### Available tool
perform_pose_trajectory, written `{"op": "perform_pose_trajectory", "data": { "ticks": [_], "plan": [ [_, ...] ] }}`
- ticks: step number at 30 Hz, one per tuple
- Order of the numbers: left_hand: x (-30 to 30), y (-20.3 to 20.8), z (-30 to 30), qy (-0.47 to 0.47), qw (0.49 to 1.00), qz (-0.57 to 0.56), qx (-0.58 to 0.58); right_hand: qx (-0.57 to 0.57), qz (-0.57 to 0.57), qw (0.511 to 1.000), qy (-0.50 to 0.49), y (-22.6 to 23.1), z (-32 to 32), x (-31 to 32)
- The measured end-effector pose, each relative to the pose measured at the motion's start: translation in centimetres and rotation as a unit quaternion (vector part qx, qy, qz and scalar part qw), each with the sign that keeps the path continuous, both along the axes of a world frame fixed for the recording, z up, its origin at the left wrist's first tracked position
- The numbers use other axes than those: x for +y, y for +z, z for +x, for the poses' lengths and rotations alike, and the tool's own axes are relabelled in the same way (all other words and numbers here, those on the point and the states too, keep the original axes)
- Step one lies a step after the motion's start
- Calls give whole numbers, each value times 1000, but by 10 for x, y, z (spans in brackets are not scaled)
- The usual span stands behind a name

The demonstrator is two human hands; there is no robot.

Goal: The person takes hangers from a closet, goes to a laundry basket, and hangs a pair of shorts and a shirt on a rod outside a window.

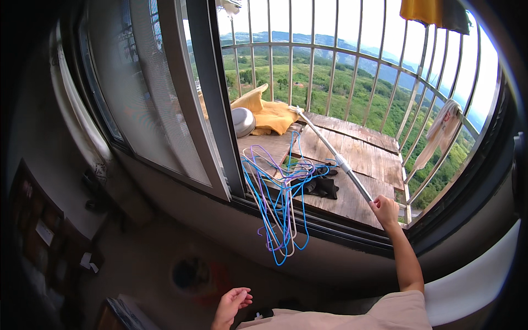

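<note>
My right hand [386, 212] is closed around the lower end of a grey telescopic pole [356, 180]. The pole slants away over a wooden ledge outside the window. Its white far tip lies by a yellow cloth [269, 116]. My left hand [233, 306] hangs low, near my body, with loosely bent fingers and nothing visible in them. Between the hands and the ledge, a tangle of blue, purple and white clothes hangers [283, 190] droops over the window sill. Some black cloth [324, 186] lies beside the hangers.
Metal bars [313, 55] enclose the ledge [374, 159]. A metal basin [242, 121] rests tilted against the yellow cloth. A pale cloth [440, 132] hangs on the right bars, a yellow-and-dark garment [432, 12] above. A sliding screen panel [159, 93] stands at left.
</note>
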State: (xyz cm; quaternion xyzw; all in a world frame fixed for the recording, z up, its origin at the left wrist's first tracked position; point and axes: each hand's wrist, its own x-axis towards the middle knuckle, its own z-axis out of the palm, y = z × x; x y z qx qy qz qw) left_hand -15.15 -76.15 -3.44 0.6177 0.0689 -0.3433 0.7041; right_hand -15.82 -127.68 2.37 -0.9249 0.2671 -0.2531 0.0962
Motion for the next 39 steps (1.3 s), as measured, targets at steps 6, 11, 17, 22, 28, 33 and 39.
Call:
{"op": "perform_pose_trajectory", "data": {
  "ticks": [6, 11, 17, 22, 28, 33, 39],
  "plan": [
    [8, 4, -6, 6, 1000, 1, -1, -49, -32, 997, 47, 24, 11, 41],
    [14, 6, -6, 6, 1000, -13, -8, -150, -45, 967, 202, 44, 22, 109],
    [29, 5, -12, 19, 1000, -17, -9, -206, -10, 926, 316, 56, 27, 214],
    [55, -1, -20, 29, 999, -25, -5, -189, 33, 889, 416, 46, 24, 292],
    [99, -10, -36, 86, 996, -41, 1, -68, 101, 856, 502, 5, 24, 369],
    [151, -26, -48, 162, 986, -36, 16, 133, 157, 847, 491, -43, 36, 427],
    [205, -41, -45, 213, 977, -20, 26, 304, 150, 763, 550, -93, 63, 478]
  ]
}}
